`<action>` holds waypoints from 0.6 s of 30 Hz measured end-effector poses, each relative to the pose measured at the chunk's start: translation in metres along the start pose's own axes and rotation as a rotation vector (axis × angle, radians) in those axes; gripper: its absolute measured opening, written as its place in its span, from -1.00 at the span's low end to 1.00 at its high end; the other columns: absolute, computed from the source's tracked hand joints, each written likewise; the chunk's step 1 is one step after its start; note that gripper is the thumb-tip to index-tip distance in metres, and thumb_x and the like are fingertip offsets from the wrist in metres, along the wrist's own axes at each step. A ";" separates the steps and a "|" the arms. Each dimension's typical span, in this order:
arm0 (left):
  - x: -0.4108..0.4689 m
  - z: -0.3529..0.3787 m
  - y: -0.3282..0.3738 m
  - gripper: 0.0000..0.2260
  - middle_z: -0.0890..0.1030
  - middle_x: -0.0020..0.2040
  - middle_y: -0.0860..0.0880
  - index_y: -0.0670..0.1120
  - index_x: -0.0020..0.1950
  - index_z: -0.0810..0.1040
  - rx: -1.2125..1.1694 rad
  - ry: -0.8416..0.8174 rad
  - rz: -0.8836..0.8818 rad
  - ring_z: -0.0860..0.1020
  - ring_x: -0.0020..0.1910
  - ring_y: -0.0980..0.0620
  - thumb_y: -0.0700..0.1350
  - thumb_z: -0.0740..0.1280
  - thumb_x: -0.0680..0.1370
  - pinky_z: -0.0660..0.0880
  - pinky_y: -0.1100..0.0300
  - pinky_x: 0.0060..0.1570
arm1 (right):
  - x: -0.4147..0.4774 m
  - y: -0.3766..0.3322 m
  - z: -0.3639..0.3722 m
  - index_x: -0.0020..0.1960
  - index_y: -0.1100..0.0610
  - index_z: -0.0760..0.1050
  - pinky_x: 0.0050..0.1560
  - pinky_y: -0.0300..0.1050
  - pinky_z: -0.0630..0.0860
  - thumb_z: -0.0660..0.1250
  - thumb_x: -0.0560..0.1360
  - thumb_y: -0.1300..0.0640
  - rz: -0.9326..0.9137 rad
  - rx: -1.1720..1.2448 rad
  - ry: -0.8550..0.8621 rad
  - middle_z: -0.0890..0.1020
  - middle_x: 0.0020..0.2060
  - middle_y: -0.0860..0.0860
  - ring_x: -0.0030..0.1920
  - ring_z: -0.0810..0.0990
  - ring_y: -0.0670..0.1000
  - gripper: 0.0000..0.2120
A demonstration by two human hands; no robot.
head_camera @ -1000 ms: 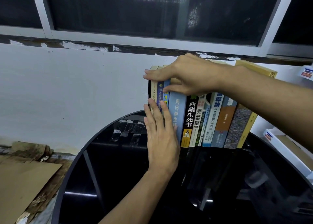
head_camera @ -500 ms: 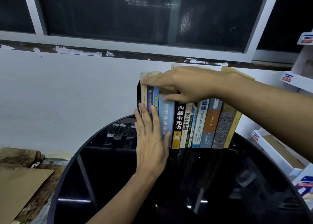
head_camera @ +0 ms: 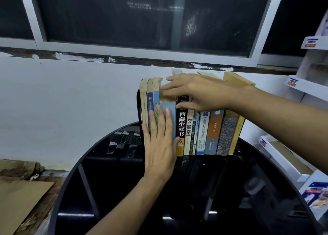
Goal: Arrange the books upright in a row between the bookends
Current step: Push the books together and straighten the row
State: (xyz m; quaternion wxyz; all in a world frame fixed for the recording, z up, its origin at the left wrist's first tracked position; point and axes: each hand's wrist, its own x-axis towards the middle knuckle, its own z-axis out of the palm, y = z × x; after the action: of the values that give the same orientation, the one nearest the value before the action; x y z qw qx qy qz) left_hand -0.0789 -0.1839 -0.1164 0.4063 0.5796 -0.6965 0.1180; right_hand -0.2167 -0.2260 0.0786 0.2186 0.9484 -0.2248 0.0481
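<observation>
Left hand (head_camera: 159, 151) flat, fingers together, against spines of upright paperback books (head_camera: 202, 131), frame centre; right hand (head_camera: 200, 92) spread across their tops.

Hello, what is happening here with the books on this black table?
A person is tidying a row of books standing at the back of a round black table. The left hand lies flat against the spines at the left end, and the right hand rests on the tops. The right-end books lean slightly.
</observation>
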 end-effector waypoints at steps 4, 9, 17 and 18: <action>0.001 0.006 -0.004 -0.23 -0.31 0.63 -0.11 -0.09 0.65 -0.19 0.038 0.024 0.009 -0.31 0.60 -0.10 0.04 0.27 0.65 -0.21 -0.18 0.55 | -0.003 0.001 0.006 0.38 0.08 0.55 0.44 -0.08 0.22 0.36 0.58 0.07 -0.039 -0.006 0.043 0.59 0.32 -0.04 0.51 0.30 0.14 -0.63; 0.002 0.009 -0.005 -0.27 -0.28 0.63 -0.12 -0.10 0.65 -0.16 0.054 0.042 0.010 -0.33 0.60 -0.08 0.04 0.23 0.66 -0.21 -0.19 0.55 | -0.002 0.010 0.017 0.33 0.10 0.59 0.36 0.20 0.43 0.39 0.57 0.08 -0.048 0.016 0.111 0.62 0.28 -0.04 0.50 0.32 0.16 -0.65; 0.003 0.010 -0.008 -0.31 -0.27 0.64 -0.11 -0.07 0.65 -0.16 0.032 0.050 0.014 -0.32 0.60 -0.09 0.05 0.17 0.67 -0.24 -0.16 0.55 | 0.001 0.011 0.018 0.32 0.08 0.60 0.39 0.16 0.41 0.41 0.56 0.07 -0.008 0.080 0.112 0.62 0.28 -0.06 0.51 0.31 0.11 -0.66; 0.002 0.010 -0.009 -0.34 -0.28 0.64 -0.10 -0.06 0.65 -0.18 0.021 0.051 0.020 -0.32 0.60 -0.09 0.03 0.15 0.69 -0.24 -0.16 0.55 | 0.001 0.010 0.018 0.31 0.08 0.61 0.39 0.14 0.42 0.39 0.57 0.04 -0.002 0.082 0.119 0.63 0.27 -0.05 0.50 0.32 0.11 -0.67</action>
State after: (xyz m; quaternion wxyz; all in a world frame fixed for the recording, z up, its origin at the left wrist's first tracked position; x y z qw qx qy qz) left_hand -0.0746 -0.1944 -0.1237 0.4166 0.5735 -0.6905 0.1442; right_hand -0.2207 -0.2423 0.0662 0.1926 0.9522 -0.2084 0.1134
